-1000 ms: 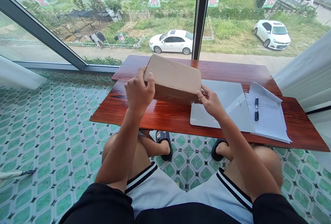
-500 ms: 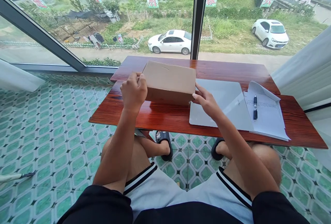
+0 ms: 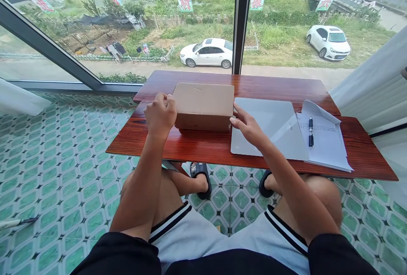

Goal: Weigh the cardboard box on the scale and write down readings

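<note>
A closed brown cardboard box (image 3: 205, 101) sits level on the reddish wooden table (image 3: 203, 145). At its left end is my left hand (image 3: 161, 114), with curled fingers gripping the edge; the fingertips are partly hidden. My right hand (image 3: 246, 124) holds the opposite end, thumb near the front corner and fingers along the side. Just right of the box lies a closed silver laptop (image 3: 270, 131), partly beneath my right hand and forearm.
Right of the laptop are sheets of paper (image 3: 327, 143) with a curled top page and a black pen (image 3: 310, 133) on them. A window post (image 3: 242, 20) rises behind the table. White curtains (image 3: 372, 80) hang at the right.
The box was tilted and slightly turned; it has come down level on the table and its front now faces me squarely. Both hands moved with it and kept their hold.
</note>
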A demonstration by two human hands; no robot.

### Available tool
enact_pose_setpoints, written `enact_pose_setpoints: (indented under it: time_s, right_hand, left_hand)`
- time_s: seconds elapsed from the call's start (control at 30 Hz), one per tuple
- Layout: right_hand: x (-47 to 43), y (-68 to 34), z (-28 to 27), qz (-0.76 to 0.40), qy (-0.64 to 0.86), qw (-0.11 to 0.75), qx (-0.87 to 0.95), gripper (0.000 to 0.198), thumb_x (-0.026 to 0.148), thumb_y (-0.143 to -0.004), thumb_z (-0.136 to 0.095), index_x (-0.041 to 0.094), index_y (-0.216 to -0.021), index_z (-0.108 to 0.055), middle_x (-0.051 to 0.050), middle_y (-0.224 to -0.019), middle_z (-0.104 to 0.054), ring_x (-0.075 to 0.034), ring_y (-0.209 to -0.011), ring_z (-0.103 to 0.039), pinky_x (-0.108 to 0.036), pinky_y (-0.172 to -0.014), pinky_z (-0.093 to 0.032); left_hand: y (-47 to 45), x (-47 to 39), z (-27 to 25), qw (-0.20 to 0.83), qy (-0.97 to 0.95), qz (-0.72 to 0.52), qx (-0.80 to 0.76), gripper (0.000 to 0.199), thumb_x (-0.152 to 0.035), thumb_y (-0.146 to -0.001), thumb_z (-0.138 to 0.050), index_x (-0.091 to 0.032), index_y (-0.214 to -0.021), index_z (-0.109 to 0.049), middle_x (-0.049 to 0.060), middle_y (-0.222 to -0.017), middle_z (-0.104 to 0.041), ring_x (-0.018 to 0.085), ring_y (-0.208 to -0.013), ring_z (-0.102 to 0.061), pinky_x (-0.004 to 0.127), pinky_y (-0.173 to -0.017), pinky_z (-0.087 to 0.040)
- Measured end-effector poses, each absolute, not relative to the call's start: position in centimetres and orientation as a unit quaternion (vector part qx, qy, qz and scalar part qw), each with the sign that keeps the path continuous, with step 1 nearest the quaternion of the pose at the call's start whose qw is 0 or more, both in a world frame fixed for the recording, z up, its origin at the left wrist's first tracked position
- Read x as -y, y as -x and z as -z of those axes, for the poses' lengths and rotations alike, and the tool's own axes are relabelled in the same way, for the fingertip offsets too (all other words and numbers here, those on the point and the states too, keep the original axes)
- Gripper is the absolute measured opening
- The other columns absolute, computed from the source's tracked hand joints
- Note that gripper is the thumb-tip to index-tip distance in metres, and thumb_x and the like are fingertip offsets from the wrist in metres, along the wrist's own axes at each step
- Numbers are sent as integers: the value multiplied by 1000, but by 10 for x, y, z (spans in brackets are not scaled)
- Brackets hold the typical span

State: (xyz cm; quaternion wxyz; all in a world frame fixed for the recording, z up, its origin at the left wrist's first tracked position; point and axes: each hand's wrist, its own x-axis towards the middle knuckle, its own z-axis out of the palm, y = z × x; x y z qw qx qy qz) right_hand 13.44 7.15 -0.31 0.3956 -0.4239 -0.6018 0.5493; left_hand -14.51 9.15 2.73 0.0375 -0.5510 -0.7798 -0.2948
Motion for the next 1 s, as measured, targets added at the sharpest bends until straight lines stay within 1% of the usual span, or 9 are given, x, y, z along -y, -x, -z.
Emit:
enact_pose_setpoints:
  time_s: [0.17, 0.33, 0.47, 0.6, 0.7, 0.77, 0.83, 0.93, 1.0]
  right_hand:
    - [-73, -134, 7, -549, 418, 396, 606, 77, 44, -89, -60, 30, -160, -32, 1, -160, -46, -25, -145, -48, -48, -122, -40]
    - [-77, -134, 14, -547, 414, 400, 608, 76, 42, -90, -57, 30, -160, -31, 3, -159, -46, -25, -146, -46, -50, -123, -38]
    - [-80, -133, 16, -551, 408, 399, 609, 76, 43, -89, -58, 35, -160, -32, 5, -162, -42, -23, -147, -44, -47, -123, -38]
    - [-80, -132, 9, -578, 408, 382, 594, 77, 48, -91, -56, 32, -161, -29, 2, -163, -42, -24, -149, -40, -45, -121, -40]
    - [-79, -133, 4, -575, 442, 367, 583, 72, 48, -93, -53, 31, -160, -32, 0, -162, -42, -24, -150, -37, -47, -123, -36]
    - [-78, -136, -1, -561, 468, 371, 574, 67, 44, -94, -52, 28, -158, -37, -2, -162, -43, -23, -150, -38, -46, -124, -33]
    - [-77, -141, -7, -548, 487, 380, 565, 63, 40, -95, -51, 24, -155, -41, -5, -159, -47, -23, -149, -40, -46, -124, -33]
    - [-74, -148, -17, -535, 493, 399, 557, 55, 37, -96, -50, 21, -148, -49, -8, -154, -52, -23, -144, -46, -43, -122, -36]
    - [-72, -153, -22, -525, 493, 416, 556, 47, 35, -96, -50, 20, -141, -56, -8, -150, -56, -21, -139, -51, -40, -119, -38]
  left_hand:
    - [147, -93, -26, 44, 550, 291, 782, 34, -40, -98, -38, -23, -101, -68, 18, -94, -75, 41, -101, -69, 50, -88, -48]
    - [144, -89, -35, 31, 554, 233, 799, 44, -41, -102, -31, -18, -113, -68, 18, -100, -74, 41, -102, -68, 47, -85, -47]
    - [140, -86, -41, 30, 563, 216, 797, 43, -37, -103, -33, -16, -116, -68, 16, -102, -75, 37, -97, -68, 43, -83, -46]
    - [141, -89, -40, 46, 550, 223, 804, 39, -33, -101, -38, -15, -114, -70, 13, -97, -75, 34, -90, -66, 42, -83, -45]
    - [147, -94, -36, 67, 543, 234, 803, 39, -34, -99, -40, -16, -107, -74, 11, -88, -73, 31, -83, -63, 40, -80, -45]
    - [151, -98, -33, 88, 540, 250, 799, 39, -34, -98, -40, -17, -104, -75, 10, -82, -70, 29, -77, -59, 40, -79, -45]
    - [154, -101, -32, 121, 536, 274, 789, 37, -30, -96, -41, -16, -106, -74, 10, -83, -70, 29, -79, -57, 42, -81, -46]
    - [155, -106, -30, 178, 539, 314, 761, 32, -20, -89, -46, -12, -109, -70, 13, -97, -71, 30, -95, -55, 46, -97, -42]
    - [154, -107, -28, 230, 564, 348, 713, 30, -16, -84, -47, -12, -106, -67, 13, -99, -70, 30, -95, -54, 47, -100, -40]
